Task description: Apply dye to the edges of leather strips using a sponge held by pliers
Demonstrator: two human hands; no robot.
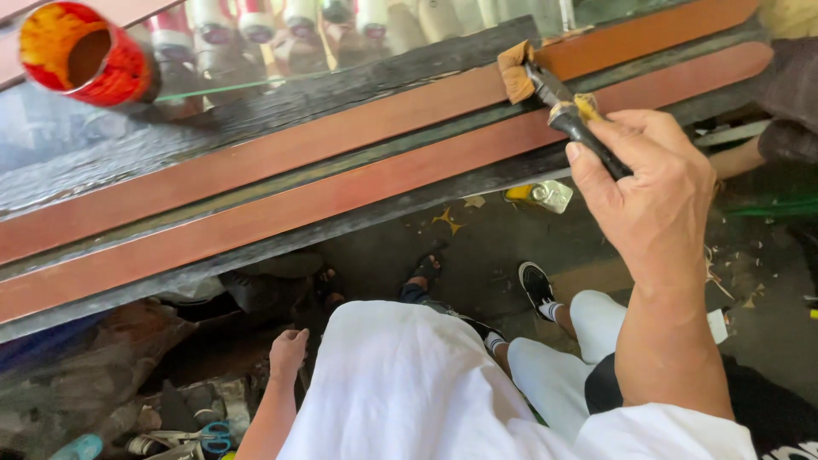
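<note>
Right hand [652, 183] gripping black-handled brush [562, 106]

Cluttered workshop, stained wooden strips [341, 162] on workbench, dye-smeared can [81, 53], scissors [209, 437], scrap-littered floor [767, 281]

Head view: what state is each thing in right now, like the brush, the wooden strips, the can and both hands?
Right hand: gripping the brush handle.
Brush: tip pressed on the upper strip.
Wooden strips: coated reddish-brown, lying side by side.
Red can: open, stained inside.
Left hand: empty, hanging low.
Scissors: closed, on the floor.
</note>
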